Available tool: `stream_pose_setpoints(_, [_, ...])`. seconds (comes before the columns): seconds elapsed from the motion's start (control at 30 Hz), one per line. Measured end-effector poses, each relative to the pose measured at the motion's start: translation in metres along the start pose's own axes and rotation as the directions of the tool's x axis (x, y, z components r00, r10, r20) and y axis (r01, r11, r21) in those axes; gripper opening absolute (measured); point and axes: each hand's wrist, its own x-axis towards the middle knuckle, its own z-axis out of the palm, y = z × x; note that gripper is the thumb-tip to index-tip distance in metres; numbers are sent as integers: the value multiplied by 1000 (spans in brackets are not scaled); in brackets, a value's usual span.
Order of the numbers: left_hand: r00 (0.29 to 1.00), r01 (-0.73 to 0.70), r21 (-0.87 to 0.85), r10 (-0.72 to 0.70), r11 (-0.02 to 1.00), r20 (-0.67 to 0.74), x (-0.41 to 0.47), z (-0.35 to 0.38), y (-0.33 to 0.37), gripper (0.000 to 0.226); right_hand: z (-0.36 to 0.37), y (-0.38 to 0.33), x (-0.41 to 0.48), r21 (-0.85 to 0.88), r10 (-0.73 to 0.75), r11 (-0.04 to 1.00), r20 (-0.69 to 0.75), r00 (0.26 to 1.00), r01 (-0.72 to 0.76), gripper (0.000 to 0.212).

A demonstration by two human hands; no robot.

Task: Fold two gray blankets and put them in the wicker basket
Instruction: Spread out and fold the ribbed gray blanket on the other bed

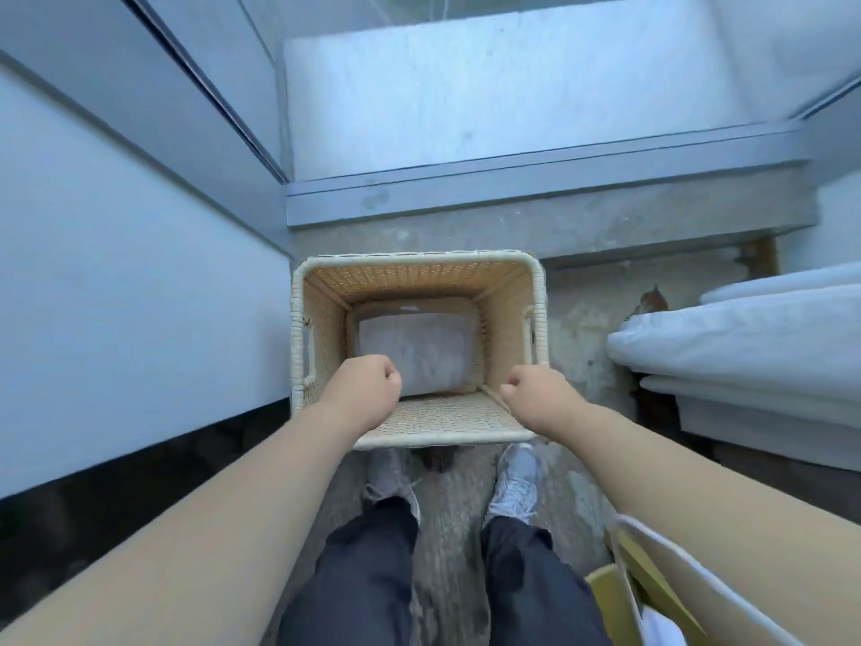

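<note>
A square wicker basket (pixel 419 268) stands on the floor just in front of my feet, seen from above. A folded gray blanket (pixel 419 352) lies flat at its bottom. My left hand (pixel 363 384) hovers over the basket's near left corner with its fingers curled into a fist, holding nothing. My right hand (pixel 531 394) hovers over the near right corner, also curled and holding nothing. Neither hand touches the blanket.
A white wall with a dark baseboard (pixel 116 463) runs along the left. A stack of white bedding (pixel 745 347) lies at the right. A gray window sill (pixel 536 188) sits behind the basket. A paper bag (pixel 661 589) hangs at lower right.
</note>
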Motion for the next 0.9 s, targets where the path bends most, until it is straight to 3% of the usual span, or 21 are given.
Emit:
stream_pose_setpoints(0.17, [988,-148,-14,147,989,-47,-114,-69,52,26,-78,-5,-140,292,59,956,-228,972,10,28])
stream_pose_setpoints(0.27, [938,-329,60,333,943,-92,-162,-105,89,32,-112,-8,-218,431,185,902,-423,887,17,28])
stream_pose_setpoints(0.37, [844,-520,90,527,849,-99,-194,-128,116,39,-117,-5,-289,541,333,840,-568,753,37,31])
stream_pose_setpoints(0.5, [720,-689,165,693,706,42,-232,-136,142,35,-66,2,-382,692,601,722,-632,489,5,31])
stream_pose_setpoints(0.6, [586,-810,179,786,559,198,-281,-123,156,34,5,-3,-457,840,801,543,-517,300,-2,29])
stream_pose_setpoints(0.73, [341,-939,124,811,322,475,-375,-64,165,34,134,-35,-553,978,976,196,-202,84,75,33])
stream_pose_setpoints(0.8, [186,-979,42,784,201,592,-434,-27,158,35,201,-66,-593,989,999,38,-38,-5,140,39])
stream_pose_setpoints(0.9, [-101,-995,-69,704,-73,703,-526,26,125,35,300,-135,-634,946,957,-191,238,-163,264,41])
